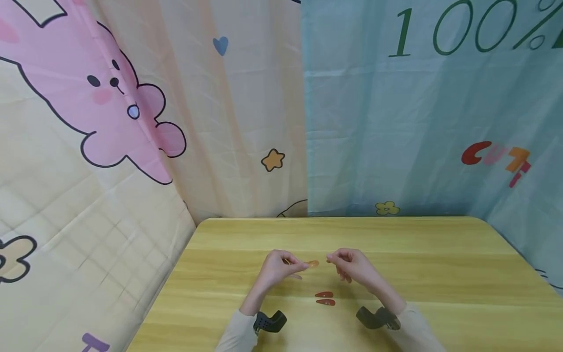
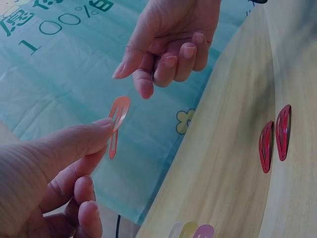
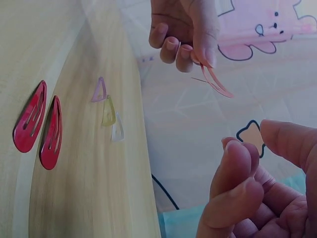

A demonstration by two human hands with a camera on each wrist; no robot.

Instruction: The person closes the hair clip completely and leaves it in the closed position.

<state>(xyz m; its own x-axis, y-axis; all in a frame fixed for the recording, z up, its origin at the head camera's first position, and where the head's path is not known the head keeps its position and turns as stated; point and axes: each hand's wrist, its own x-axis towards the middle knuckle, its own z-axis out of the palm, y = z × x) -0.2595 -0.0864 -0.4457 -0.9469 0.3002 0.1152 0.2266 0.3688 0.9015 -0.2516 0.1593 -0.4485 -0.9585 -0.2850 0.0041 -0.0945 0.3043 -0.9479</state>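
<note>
My left hand (image 1: 279, 266) pinches a coral-orange snap hair clip (image 1: 313, 263) between thumb and index finger, above the table. The right wrist view shows a thin strip of this hair clip (image 3: 218, 85) standing away from its frame, so it looks unsnapped. Facing it from the right, my right hand (image 1: 355, 266) holds nothing; its fingers are loosely bent, and the thumb is apart from the index finger in the right wrist view. Two glossy red snap clips (image 1: 325, 302) lie side by side on the table, nearer to me than both hands.
Purple (image 3: 99, 91), yellow (image 3: 108, 112) and whitish (image 3: 118, 129) hair clips lie in a row on the wooden table (image 1: 440, 274), farther from the right wrist camera than the red pair. Printed curtains (image 1: 246, 112) hang behind the table and along its sides.
</note>
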